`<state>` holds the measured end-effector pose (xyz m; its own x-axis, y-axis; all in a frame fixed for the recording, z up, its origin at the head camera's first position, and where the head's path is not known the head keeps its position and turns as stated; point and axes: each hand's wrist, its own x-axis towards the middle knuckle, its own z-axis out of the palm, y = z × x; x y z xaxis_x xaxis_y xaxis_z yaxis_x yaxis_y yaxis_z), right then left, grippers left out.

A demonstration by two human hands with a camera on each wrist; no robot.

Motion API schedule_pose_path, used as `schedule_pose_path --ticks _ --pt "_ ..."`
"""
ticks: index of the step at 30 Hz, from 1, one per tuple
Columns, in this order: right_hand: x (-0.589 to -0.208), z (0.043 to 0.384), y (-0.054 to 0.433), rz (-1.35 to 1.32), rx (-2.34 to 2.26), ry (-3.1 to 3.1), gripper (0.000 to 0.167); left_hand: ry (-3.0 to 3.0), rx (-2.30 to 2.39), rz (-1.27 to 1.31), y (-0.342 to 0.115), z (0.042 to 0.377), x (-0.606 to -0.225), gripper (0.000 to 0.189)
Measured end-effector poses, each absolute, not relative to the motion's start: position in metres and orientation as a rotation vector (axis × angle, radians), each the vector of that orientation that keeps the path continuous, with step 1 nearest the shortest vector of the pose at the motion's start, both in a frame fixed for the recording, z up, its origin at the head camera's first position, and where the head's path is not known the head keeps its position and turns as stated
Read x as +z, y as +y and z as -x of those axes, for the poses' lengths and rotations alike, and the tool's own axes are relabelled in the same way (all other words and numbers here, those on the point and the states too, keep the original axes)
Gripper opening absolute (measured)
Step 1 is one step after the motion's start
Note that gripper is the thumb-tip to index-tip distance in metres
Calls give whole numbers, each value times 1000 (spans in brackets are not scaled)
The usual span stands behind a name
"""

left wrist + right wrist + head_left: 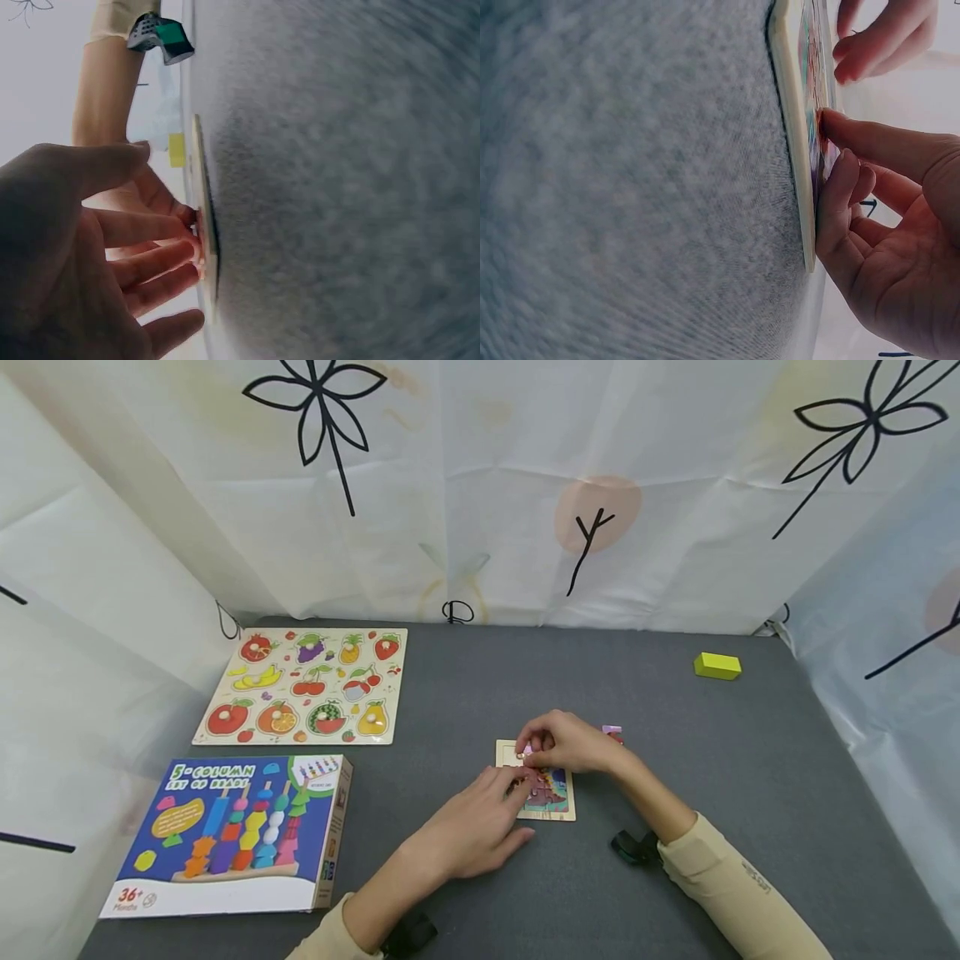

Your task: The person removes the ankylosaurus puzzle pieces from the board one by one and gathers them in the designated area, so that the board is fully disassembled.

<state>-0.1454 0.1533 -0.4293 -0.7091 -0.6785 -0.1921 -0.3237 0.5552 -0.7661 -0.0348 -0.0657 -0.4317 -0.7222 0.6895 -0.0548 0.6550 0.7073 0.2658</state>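
A small wooden jigsaw puzzle board [546, 816] with a colourful picture lies on the grey table in the head view. My right hand [566, 742] is over its upper part, thumb and fingers pinching a small pinkish puzzle piece [527, 750], mostly hidden by the fingers. From the lower left my left hand [480, 822] reaches in, its fingertips at the board's left side. In the left wrist view the left fingers [161, 266] are extended toward the thin board edge [201, 172]. The right wrist view shows the right thumb [855, 135] close against the board face.
Another puzzle piece [612, 732] lies beyond the right wrist. A fruit peg board [397, 693] is at the back left, with a blue bead-set box [247, 893] in front of it. A yellow block [717, 666] sits at the back right. White patterned cloth [495, 552] hangs behind the table.
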Motion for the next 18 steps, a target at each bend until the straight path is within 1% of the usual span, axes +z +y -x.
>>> schedule_pose_path --ticks 9,18 --pt "-428 141 156 839 -961 2415 7 2681 395 -1065 -63 36 -439 56" --pt "-425 141 160 849 -1054 2396 10 2689 433 -1084 -64 35 -439 54"
